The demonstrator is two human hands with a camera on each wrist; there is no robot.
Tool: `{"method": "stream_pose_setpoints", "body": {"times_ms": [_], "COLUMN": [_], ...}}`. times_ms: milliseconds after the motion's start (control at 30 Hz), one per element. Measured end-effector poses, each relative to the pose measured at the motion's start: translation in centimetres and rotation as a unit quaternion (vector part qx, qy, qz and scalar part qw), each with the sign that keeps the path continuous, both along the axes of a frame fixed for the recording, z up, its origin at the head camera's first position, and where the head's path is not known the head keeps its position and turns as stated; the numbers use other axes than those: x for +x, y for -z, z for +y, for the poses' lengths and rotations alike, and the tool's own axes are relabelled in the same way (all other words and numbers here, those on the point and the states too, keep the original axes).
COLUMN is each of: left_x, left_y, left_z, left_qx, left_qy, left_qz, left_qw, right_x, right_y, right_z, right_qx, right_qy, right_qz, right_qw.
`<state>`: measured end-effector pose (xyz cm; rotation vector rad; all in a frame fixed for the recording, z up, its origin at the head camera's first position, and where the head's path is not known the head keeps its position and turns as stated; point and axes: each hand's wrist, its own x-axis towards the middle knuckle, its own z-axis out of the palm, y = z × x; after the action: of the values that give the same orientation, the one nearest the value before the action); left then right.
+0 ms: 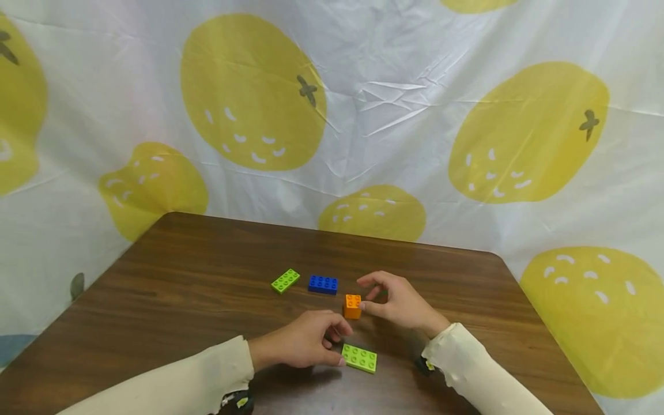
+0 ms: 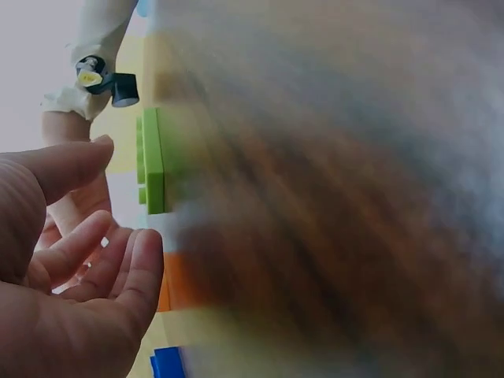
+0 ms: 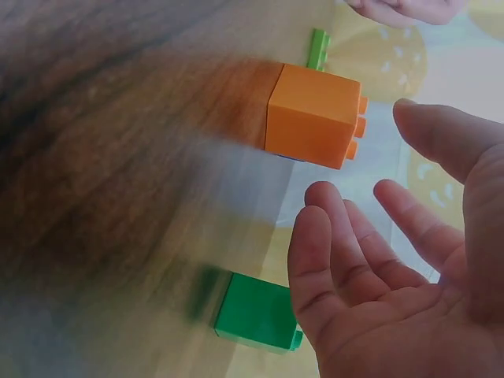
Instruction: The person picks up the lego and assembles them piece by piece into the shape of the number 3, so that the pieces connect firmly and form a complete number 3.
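My left hand (image 1: 305, 340) is beside a flat lime-green brick (image 1: 359, 358) with studs on top. In the left wrist view its thumb and fingers stand apart with nothing between them. My right hand (image 1: 402, 302) hovers at the right of an orange two-by-two brick (image 1: 353, 306), its fingers loosely bent. A gap shows between that hand and the orange brick in the right wrist view. There, a darker green brick (image 3: 256, 313) stands near the fingertips; in the head view it cannot be seen.
Behind the orange brick lie a blue brick (image 1: 323, 285) and a second flat lime-green brick (image 1: 286, 280). All rest on a dark wooden table (image 1: 207, 276). A white curtain (image 1: 373, 144) printed with yellow fruit hangs along the table's far edge.
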<state>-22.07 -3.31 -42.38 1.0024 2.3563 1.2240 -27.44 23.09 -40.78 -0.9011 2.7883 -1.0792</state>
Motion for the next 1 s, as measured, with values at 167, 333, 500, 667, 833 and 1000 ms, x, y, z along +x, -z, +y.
{"method": "stream_pose_setpoints", "body": {"times_ms": [167, 333, 500, 667, 833, 1000], "left_x": [-0.3, -0.5, -0.6, -0.5, -0.4, -0.4], "left_y": [0.3, 0.6, 0.7, 0.9, 1.2, 1.2], "left_z": [0.2, 0.6, 0.9, 1.0, 1.0, 0.9], "left_qx": [0.001, -0.001, -0.009, -0.010, -0.008, -0.007], "left_qy": [-0.002, 0.001, -0.001, -0.006, -0.011, -0.011], "left_qz": [-0.031, -0.041, -0.031, -0.026, -0.026, -0.029], "left_qw": [0.9995, 0.9992, 0.9995, 0.9996, 0.9996, 0.9995], "right_x": [-0.2, -0.5, -0.7, -0.9, -1.1, -1.2], "right_y": [0.3, 0.7, 0.9, 1.1, 1.5, 1.5], "right_z": [0.0, -0.1, -0.2, -0.4, -0.5, -0.6], "right_qx": [-0.002, -0.002, -0.007, -0.014, -0.009, 0.002], "right_qy": [-0.003, -0.004, -0.005, -0.009, -0.009, -0.012], "right_qz": [-0.019, -0.040, -0.042, -0.054, -0.060, -0.065], "right_qw": [0.9998, 0.9992, 0.9991, 0.9984, 0.9981, 0.9978]}}
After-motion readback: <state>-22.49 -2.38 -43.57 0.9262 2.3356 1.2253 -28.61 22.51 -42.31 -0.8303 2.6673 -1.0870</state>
